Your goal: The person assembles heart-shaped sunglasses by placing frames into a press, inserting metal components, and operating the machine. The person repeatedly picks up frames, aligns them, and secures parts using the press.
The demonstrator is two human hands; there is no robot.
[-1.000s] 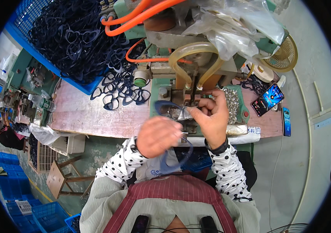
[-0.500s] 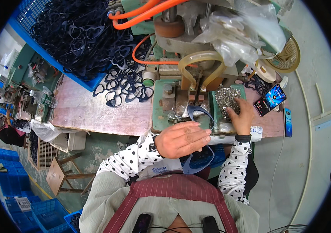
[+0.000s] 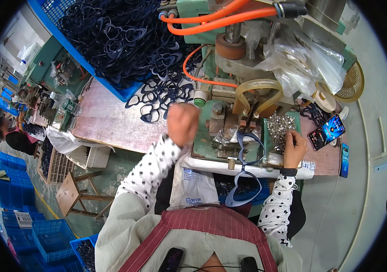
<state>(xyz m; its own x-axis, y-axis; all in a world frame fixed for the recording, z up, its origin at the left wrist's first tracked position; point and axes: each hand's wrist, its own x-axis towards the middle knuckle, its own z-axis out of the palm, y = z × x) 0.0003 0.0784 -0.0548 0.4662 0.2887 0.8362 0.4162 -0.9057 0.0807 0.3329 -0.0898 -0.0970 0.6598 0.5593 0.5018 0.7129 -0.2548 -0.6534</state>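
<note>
A dark blue glasses frame (image 3: 243,181) sits with one end at the machine's copper-coloured jaws (image 3: 248,124) and hangs over the bench edge, touched by neither hand. My left hand (image 3: 183,123) is raised left of the machine, near the green button (image 3: 199,102). Motion smears its fingers. At the near right edge of a heap of small shiny metal parts (image 3: 280,129), my right hand (image 3: 295,149) has its fingers drawn together in a pinch. Whatever they hold is too small to make out. Loose glasses frames (image 3: 159,97) lie on the bench beyond my left hand.
A blue crate (image 3: 73,56) heaped with dark glasses frames stands at the far left. Orange hoses (image 3: 216,20) and plastic bags (image 3: 300,59) hang about the machine. Two phones, one lit (image 3: 327,132), lie at the right. A wooden stool (image 3: 68,192) stands left; another person sits beyond.
My left hand has left the glasses frame and moved left and up toward the button. My right hand's fingers have drawn together and come back from the metal parts. The whole view has shifted.
</note>
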